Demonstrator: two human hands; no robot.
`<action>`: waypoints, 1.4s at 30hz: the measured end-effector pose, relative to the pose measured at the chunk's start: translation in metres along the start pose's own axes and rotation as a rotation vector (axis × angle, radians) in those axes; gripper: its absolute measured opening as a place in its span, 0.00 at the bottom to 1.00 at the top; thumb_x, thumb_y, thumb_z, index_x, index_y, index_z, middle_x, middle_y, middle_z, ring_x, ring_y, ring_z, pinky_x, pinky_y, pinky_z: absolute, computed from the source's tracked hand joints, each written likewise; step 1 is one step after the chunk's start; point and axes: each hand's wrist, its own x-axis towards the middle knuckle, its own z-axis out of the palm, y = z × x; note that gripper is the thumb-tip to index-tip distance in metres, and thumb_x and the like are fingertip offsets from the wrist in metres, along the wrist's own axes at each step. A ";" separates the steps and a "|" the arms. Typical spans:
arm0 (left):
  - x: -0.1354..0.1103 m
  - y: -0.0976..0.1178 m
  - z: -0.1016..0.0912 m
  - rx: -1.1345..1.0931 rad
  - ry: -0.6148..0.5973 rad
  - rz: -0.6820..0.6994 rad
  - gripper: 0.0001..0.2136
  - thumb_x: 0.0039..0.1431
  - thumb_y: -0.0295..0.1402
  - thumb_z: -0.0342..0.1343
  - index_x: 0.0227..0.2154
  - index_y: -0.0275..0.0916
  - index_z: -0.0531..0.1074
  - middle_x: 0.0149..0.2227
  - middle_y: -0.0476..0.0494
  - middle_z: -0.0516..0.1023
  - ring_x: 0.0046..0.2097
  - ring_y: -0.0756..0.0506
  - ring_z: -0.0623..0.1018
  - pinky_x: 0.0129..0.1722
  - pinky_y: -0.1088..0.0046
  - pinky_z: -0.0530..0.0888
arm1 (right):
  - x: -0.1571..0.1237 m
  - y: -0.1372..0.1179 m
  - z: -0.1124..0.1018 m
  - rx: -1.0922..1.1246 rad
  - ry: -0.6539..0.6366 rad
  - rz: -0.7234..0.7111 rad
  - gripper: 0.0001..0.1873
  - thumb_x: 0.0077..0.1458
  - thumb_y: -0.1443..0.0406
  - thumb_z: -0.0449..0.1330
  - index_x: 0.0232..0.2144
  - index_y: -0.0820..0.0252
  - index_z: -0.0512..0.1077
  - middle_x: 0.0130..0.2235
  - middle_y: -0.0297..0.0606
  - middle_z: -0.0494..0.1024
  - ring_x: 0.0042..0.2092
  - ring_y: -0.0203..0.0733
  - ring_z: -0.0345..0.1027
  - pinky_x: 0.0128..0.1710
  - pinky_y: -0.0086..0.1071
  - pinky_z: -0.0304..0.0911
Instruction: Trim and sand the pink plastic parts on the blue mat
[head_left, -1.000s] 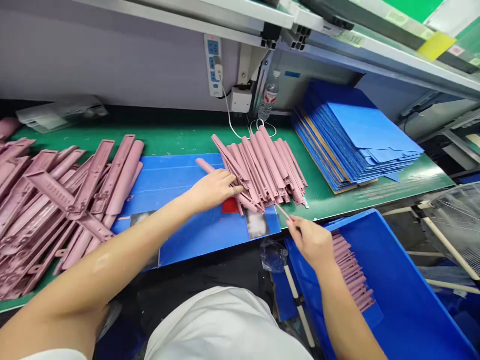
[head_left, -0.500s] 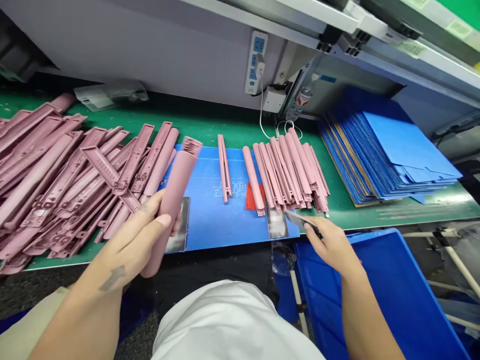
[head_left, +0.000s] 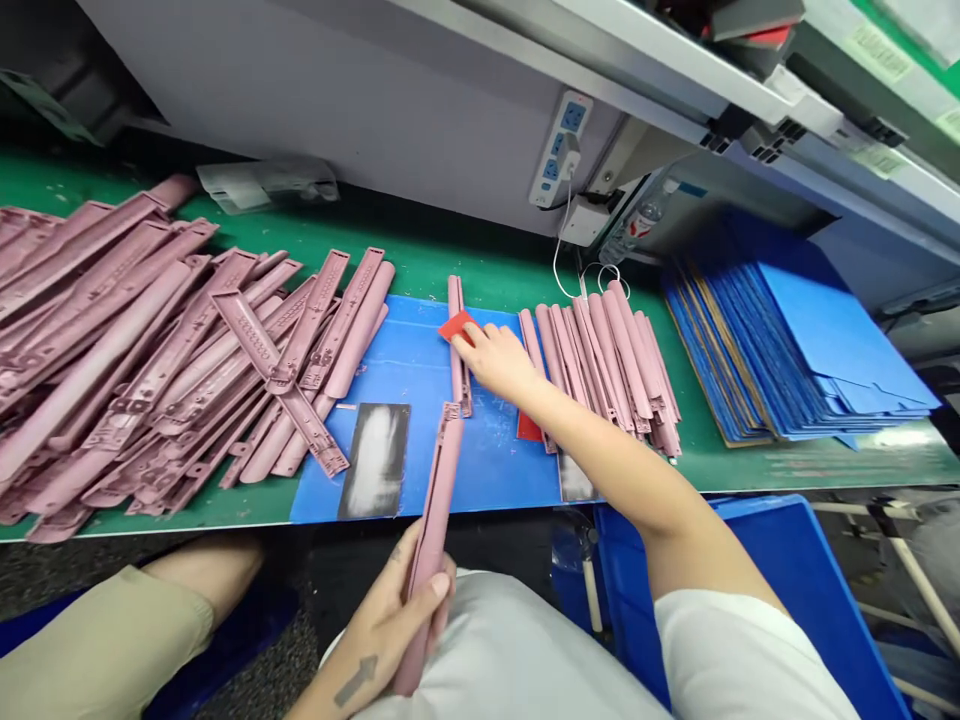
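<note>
My left hand [head_left: 409, 605] is wrapped round a long pink plastic casing [head_left: 436, 500], tilted over my lap with its slotted end up and a dark seam along its side. My right hand [head_left: 499, 360] reaches across the blue sheet [head_left: 405, 350] and pinches a small red square piece [head_left: 457, 326]; its material is unclear. Beneath that piece a slim pink casing [head_left: 455, 375] lies upright in view on the sheet, partly covered by the red square and fingers. Another red patch [head_left: 529, 428] shows by the right-hand row of pink casings [head_left: 592, 360].
A large heap of pink casing parts [head_left: 150, 360] lies on the left of the green table [head_left: 420, 265]. Dark grey pads [head_left: 375, 460] lie on the sheet. Stacked blue folded boards [head_left: 795, 330], a blue bin [head_left: 780, 560], a power strip [head_left: 562, 150] and a bottle [head_left: 641, 220] are around.
My left hand has drawn the casing down towards my lap and turned it. My right hand has moved left from the casing row; a thin blade-like tool was there, now a red piece.
</note>
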 end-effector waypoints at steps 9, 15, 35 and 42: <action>0.000 0.048 -0.016 0.205 0.025 0.080 0.32 0.69 0.42 0.61 0.73 0.48 0.61 0.41 0.49 0.74 0.33 0.50 0.72 0.30 0.76 0.72 | 0.058 -0.008 -0.013 0.012 -0.059 -0.074 0.20 0.78 0.69 0.48 0.58 0.64 0.78 0.63 0.54 0.80 0.63 0.55 0.69 0.61 0.48 0.58; -0.003 0.067 -0.021 -0.013 -0.020 0.156 0.37 0.72 0.43 0.60 0.79 0.48 0.54 0.34 0.53 0.67 0.24 0.55 0.62 0.20 0.80 0.65 | 0.038 0.023 0.004 -0.055 -0.074 0.074 0.21 0.75 0.70 0.48 0.49 0.67 0.82 0.50 0.58 0.84 0.57 0.62 0.73 0.60 0.60 0.60; -0.006 0.066 -0.019 -0.154 -0.152 0.230 0.39 0.71 0.36 0.62 0.79 0.58 0.53 0.47 0.45 0.72 0.27 0.56 0.67 0.22 0.79 0.68 | -0.008 0.017 0.039 0.090 -0.076 0.138 0.28 0.71 0.71 0.47 0.68 0.70 0.70 0.71 0.64 0.71 0.72 0.66 0.64 0.66 0.64 0.60; -0.010 0.065 -0.017 -0.177 -0.178 0.251 0.37 0.73 0.36 0.61 0.79 0.61 0.53 0.47 0.46 0.72 0.27 0.58 0.66 0.23 0.81 0.68 | -0.041 0.018 0.027 -0.162 -0.119 0.178 0.28 0.75 0.71 0.41 0.57 0.70 0.79 0.62 0.62 0.79 0.67 0.64 0.67 0.60 0.60 0.61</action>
